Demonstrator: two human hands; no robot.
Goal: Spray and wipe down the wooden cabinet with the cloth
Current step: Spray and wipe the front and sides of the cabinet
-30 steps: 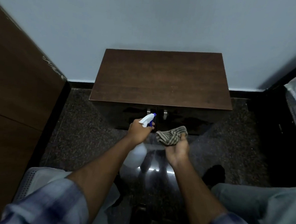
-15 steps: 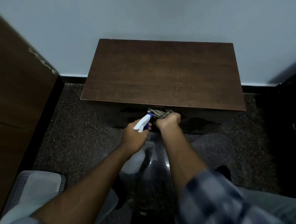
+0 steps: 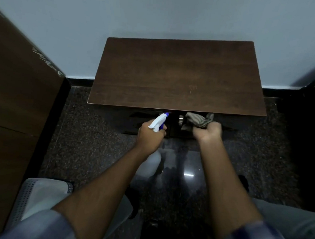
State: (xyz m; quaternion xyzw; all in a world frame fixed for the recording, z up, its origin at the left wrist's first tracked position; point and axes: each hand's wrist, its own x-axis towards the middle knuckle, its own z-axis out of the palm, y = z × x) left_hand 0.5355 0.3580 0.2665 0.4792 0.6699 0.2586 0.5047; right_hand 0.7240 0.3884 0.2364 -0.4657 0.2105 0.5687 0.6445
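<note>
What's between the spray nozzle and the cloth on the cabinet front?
Head view: one metal door handle on the cabinet front, between the spray bottle and the cloth.

Before cabinet [image 3: 178, 74]: spray bottle [image 3: 158, 122] left, cloth [image 3: 199, 120] right, perhaps touching it.

Reaches both bare forearms forward and down toward the front face of the cabinet [image 3: 178, 74], with checked sleeves ending near the elbows. Grips the spray bottle [image 3: 159, 122] by its neck in the left hand [image 3: 149, 133], fingers curled round it and back of the hand up, just below the cabinet's top edge and left of its centre line. Clutches the bunched cloth [image 3: 199, 120] in the right hand [image 3: 207, 131], knuckles up, fist close to the cabinet's front and right of its centre. Holds the two hands roughly level and apart, wrists straight.
</note>
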